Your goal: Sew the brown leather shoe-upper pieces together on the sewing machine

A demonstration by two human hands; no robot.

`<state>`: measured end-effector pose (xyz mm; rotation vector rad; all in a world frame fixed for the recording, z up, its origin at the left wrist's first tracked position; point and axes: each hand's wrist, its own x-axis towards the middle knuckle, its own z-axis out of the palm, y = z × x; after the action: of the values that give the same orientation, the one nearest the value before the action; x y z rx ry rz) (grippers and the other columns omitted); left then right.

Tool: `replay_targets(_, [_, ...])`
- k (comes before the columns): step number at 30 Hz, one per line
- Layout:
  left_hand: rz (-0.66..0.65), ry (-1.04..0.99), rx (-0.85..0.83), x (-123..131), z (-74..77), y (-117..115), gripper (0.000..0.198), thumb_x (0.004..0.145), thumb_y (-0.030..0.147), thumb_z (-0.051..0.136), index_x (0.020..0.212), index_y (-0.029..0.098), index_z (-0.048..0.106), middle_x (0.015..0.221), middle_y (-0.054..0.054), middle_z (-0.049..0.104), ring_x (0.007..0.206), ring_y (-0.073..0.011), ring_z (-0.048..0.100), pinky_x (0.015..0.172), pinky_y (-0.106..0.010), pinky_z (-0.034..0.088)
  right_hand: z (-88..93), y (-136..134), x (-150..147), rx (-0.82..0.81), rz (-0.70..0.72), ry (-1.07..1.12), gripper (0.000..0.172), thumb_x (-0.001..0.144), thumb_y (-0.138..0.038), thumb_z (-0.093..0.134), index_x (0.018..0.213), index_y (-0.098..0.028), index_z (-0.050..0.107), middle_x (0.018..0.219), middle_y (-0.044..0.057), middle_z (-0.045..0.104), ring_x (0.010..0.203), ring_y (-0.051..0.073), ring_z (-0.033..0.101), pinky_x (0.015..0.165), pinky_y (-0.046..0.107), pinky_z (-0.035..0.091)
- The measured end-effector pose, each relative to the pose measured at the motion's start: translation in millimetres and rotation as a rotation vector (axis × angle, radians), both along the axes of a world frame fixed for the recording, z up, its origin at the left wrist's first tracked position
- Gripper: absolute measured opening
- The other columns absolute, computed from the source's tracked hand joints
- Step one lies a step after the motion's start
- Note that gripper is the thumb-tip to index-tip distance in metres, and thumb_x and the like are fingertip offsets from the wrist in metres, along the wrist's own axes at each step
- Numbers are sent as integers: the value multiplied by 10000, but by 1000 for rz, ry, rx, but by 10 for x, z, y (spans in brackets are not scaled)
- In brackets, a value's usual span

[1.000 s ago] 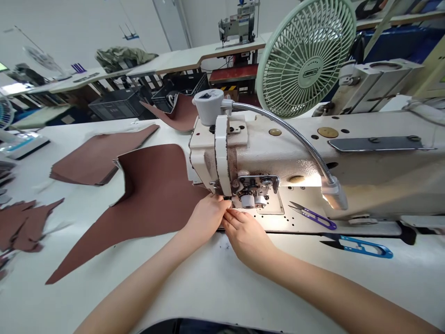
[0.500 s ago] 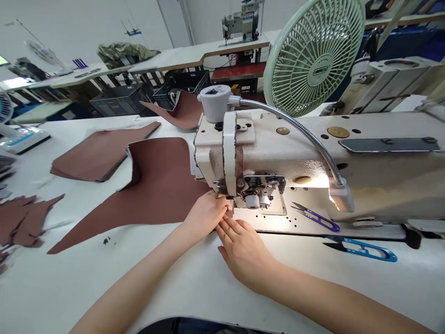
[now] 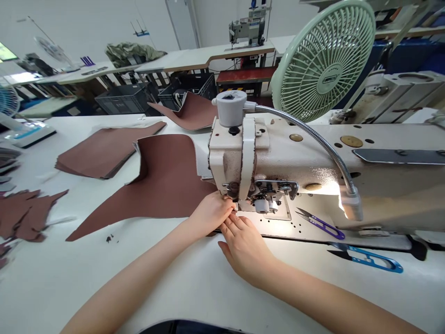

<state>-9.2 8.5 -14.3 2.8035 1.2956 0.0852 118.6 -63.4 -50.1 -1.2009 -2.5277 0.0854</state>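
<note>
A large reddish-brown sheet (image 3: 170,176), leather-like with a pale underside, lies left of the white sewing machine (image 3: 229,153), one long pointed end trailing left over the table. Its right edge runs under the machine's needle area. My left hand (image 3: 212,213) is closed on that edge, fingers bent and pressed together beside the presser foot. Just right of it, my right hand (image 3: 246,250) lies flat, its fingers stretched toward the left fingertips and its thumb apart. What lies beneath the right fingers is mostly hidden, and the needle cannot be made out.
Purple thread snips (image 3: 323,226) rest on the machine bed, with blue snips (image 3: 373,260) in front. A bendable lamp (image 3: 351,204) lights the bed. Brown sheets (image 3: 107,150) are stacked left, near scraps (image 3: 28,218). A green fan (image 3: 323,69) stands behind the machine.
The brown sheet has slid right toward the machine, its pointed end trailing along. Both hands stay close to the needle area. The whole view has shifted slightly.
</note>
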Motion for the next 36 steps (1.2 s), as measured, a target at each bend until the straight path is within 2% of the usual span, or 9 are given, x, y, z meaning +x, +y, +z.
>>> replay_targets(7, [-34, -3, -36, -41, -13, 46, 214, 813, 93, 499, 636, 155, 602, 650, -15, 585, 664, -155, 517, 552, -261, 309, -89, 30, -12, -36, -4, 35, 433, 926, -297, 435, 1260, -39, 533, 1297, 148, 554, 1226, 290, 457, 945, 420, 411])
replay_targets(12, [-53, -139, -153, -142, -5, 21, 171, 855, 139, 514, 802, 181, 671, 825, -23, 637, 761, -158, 539, 606, -242, 365, -58, 76, 0, -94, -8, 45, 455, 928, -292, 421, 1308, -50, 490, 1348, 154, 504, 1231, 291, 450, 973, 442, 412])
replay_targets(16, [-115, -202, -138, -202, -46, 57, 202, 887, 180, 501, 950, 204, 690, 937, -39, 647, 830, -172, 546, 706, -267, 413, -24, 118, -19, -112, -23, 55, 473, 923, -294, 421, 1317, -37, 476, 1333, 158, 518, 1223, 303, 453, 997, 469, 401])
replay_targets(20, [-143, -260, -100, -246, -122, 112, 213, 887, 184, 502, 971, 223, 694, 992, -34, 651, 888, -178, 553, 775, -285, 421, -39, 141, -45, -94, -28, 57, 468, 922, -289, 418, 1308, -31, 481, 1331, 171, 516, 1229, 307, 447, 983, 479, 413])
replay_targets(25, [-172, -287, -90, -309, -140, 129, 293, 852, 83, 435, 981, 215, 662, 947, -23, 667, 898, -176, 556, 815, -299, 418, -82, 162, -81, -86, -50, 31, 490, 919, -301, 425, 1330, -36, 453, 1348, 188, 493, 1248, 309, 432, 981, 487, 408])
replay_targets(29, [-98, -295, -149, -335, -111, 139, 336, 844, 49, 368, 1049, 177, 601, 975, -42, 657, 897, -172, 560, 815, -303, 439, -76, 190, -98, -111, -65, 4, 511, 919, -297, 423, 1361, -41, 415, 1403, 188, 425, 1280, 302, 406, 1016, 480, 381])
replay_targets(36, [-52, -267, -182, -338, -110, 160, 268, 838, 48, 374, 937, 150, 602, 884, -47, 645, 826, -174, 561, 766, -300, 451, -87, 214, -102, -112, -65, -1, 503, 929, -308, 403, 1355, -40, 422, 1393, 174, 445, 1270, 295, 417, 1022, 474, 376])
